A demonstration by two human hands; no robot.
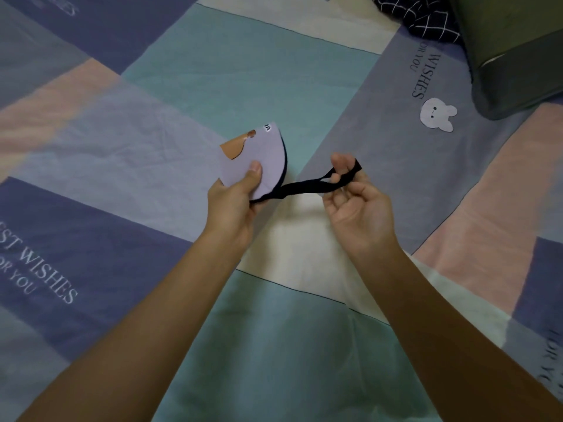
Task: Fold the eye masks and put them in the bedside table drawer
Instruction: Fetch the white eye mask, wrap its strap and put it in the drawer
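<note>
The mask (259,161), already folded in half, was held above the bedspread (243,65) near centre frame, pinched at its lower edge by the left hand (234,199). Its black strap (307,186) ran toward 3 o'clock, hooked over the curled fingers of the right hand (356,205). It looked light, soft and floppy; the stretchy strap would likely spring back, so gripping the folded body seemed safest.

Above the patchwork bedsheet (189,71), the left hand (233,202) pinched a folded lilac eye mask (259,159), thumb on top. To its right, the right hand (356,205) stretched the mask's black strap (307,185), looped over curled fingers. A dark pillow (515,50) sat far right.
</note>
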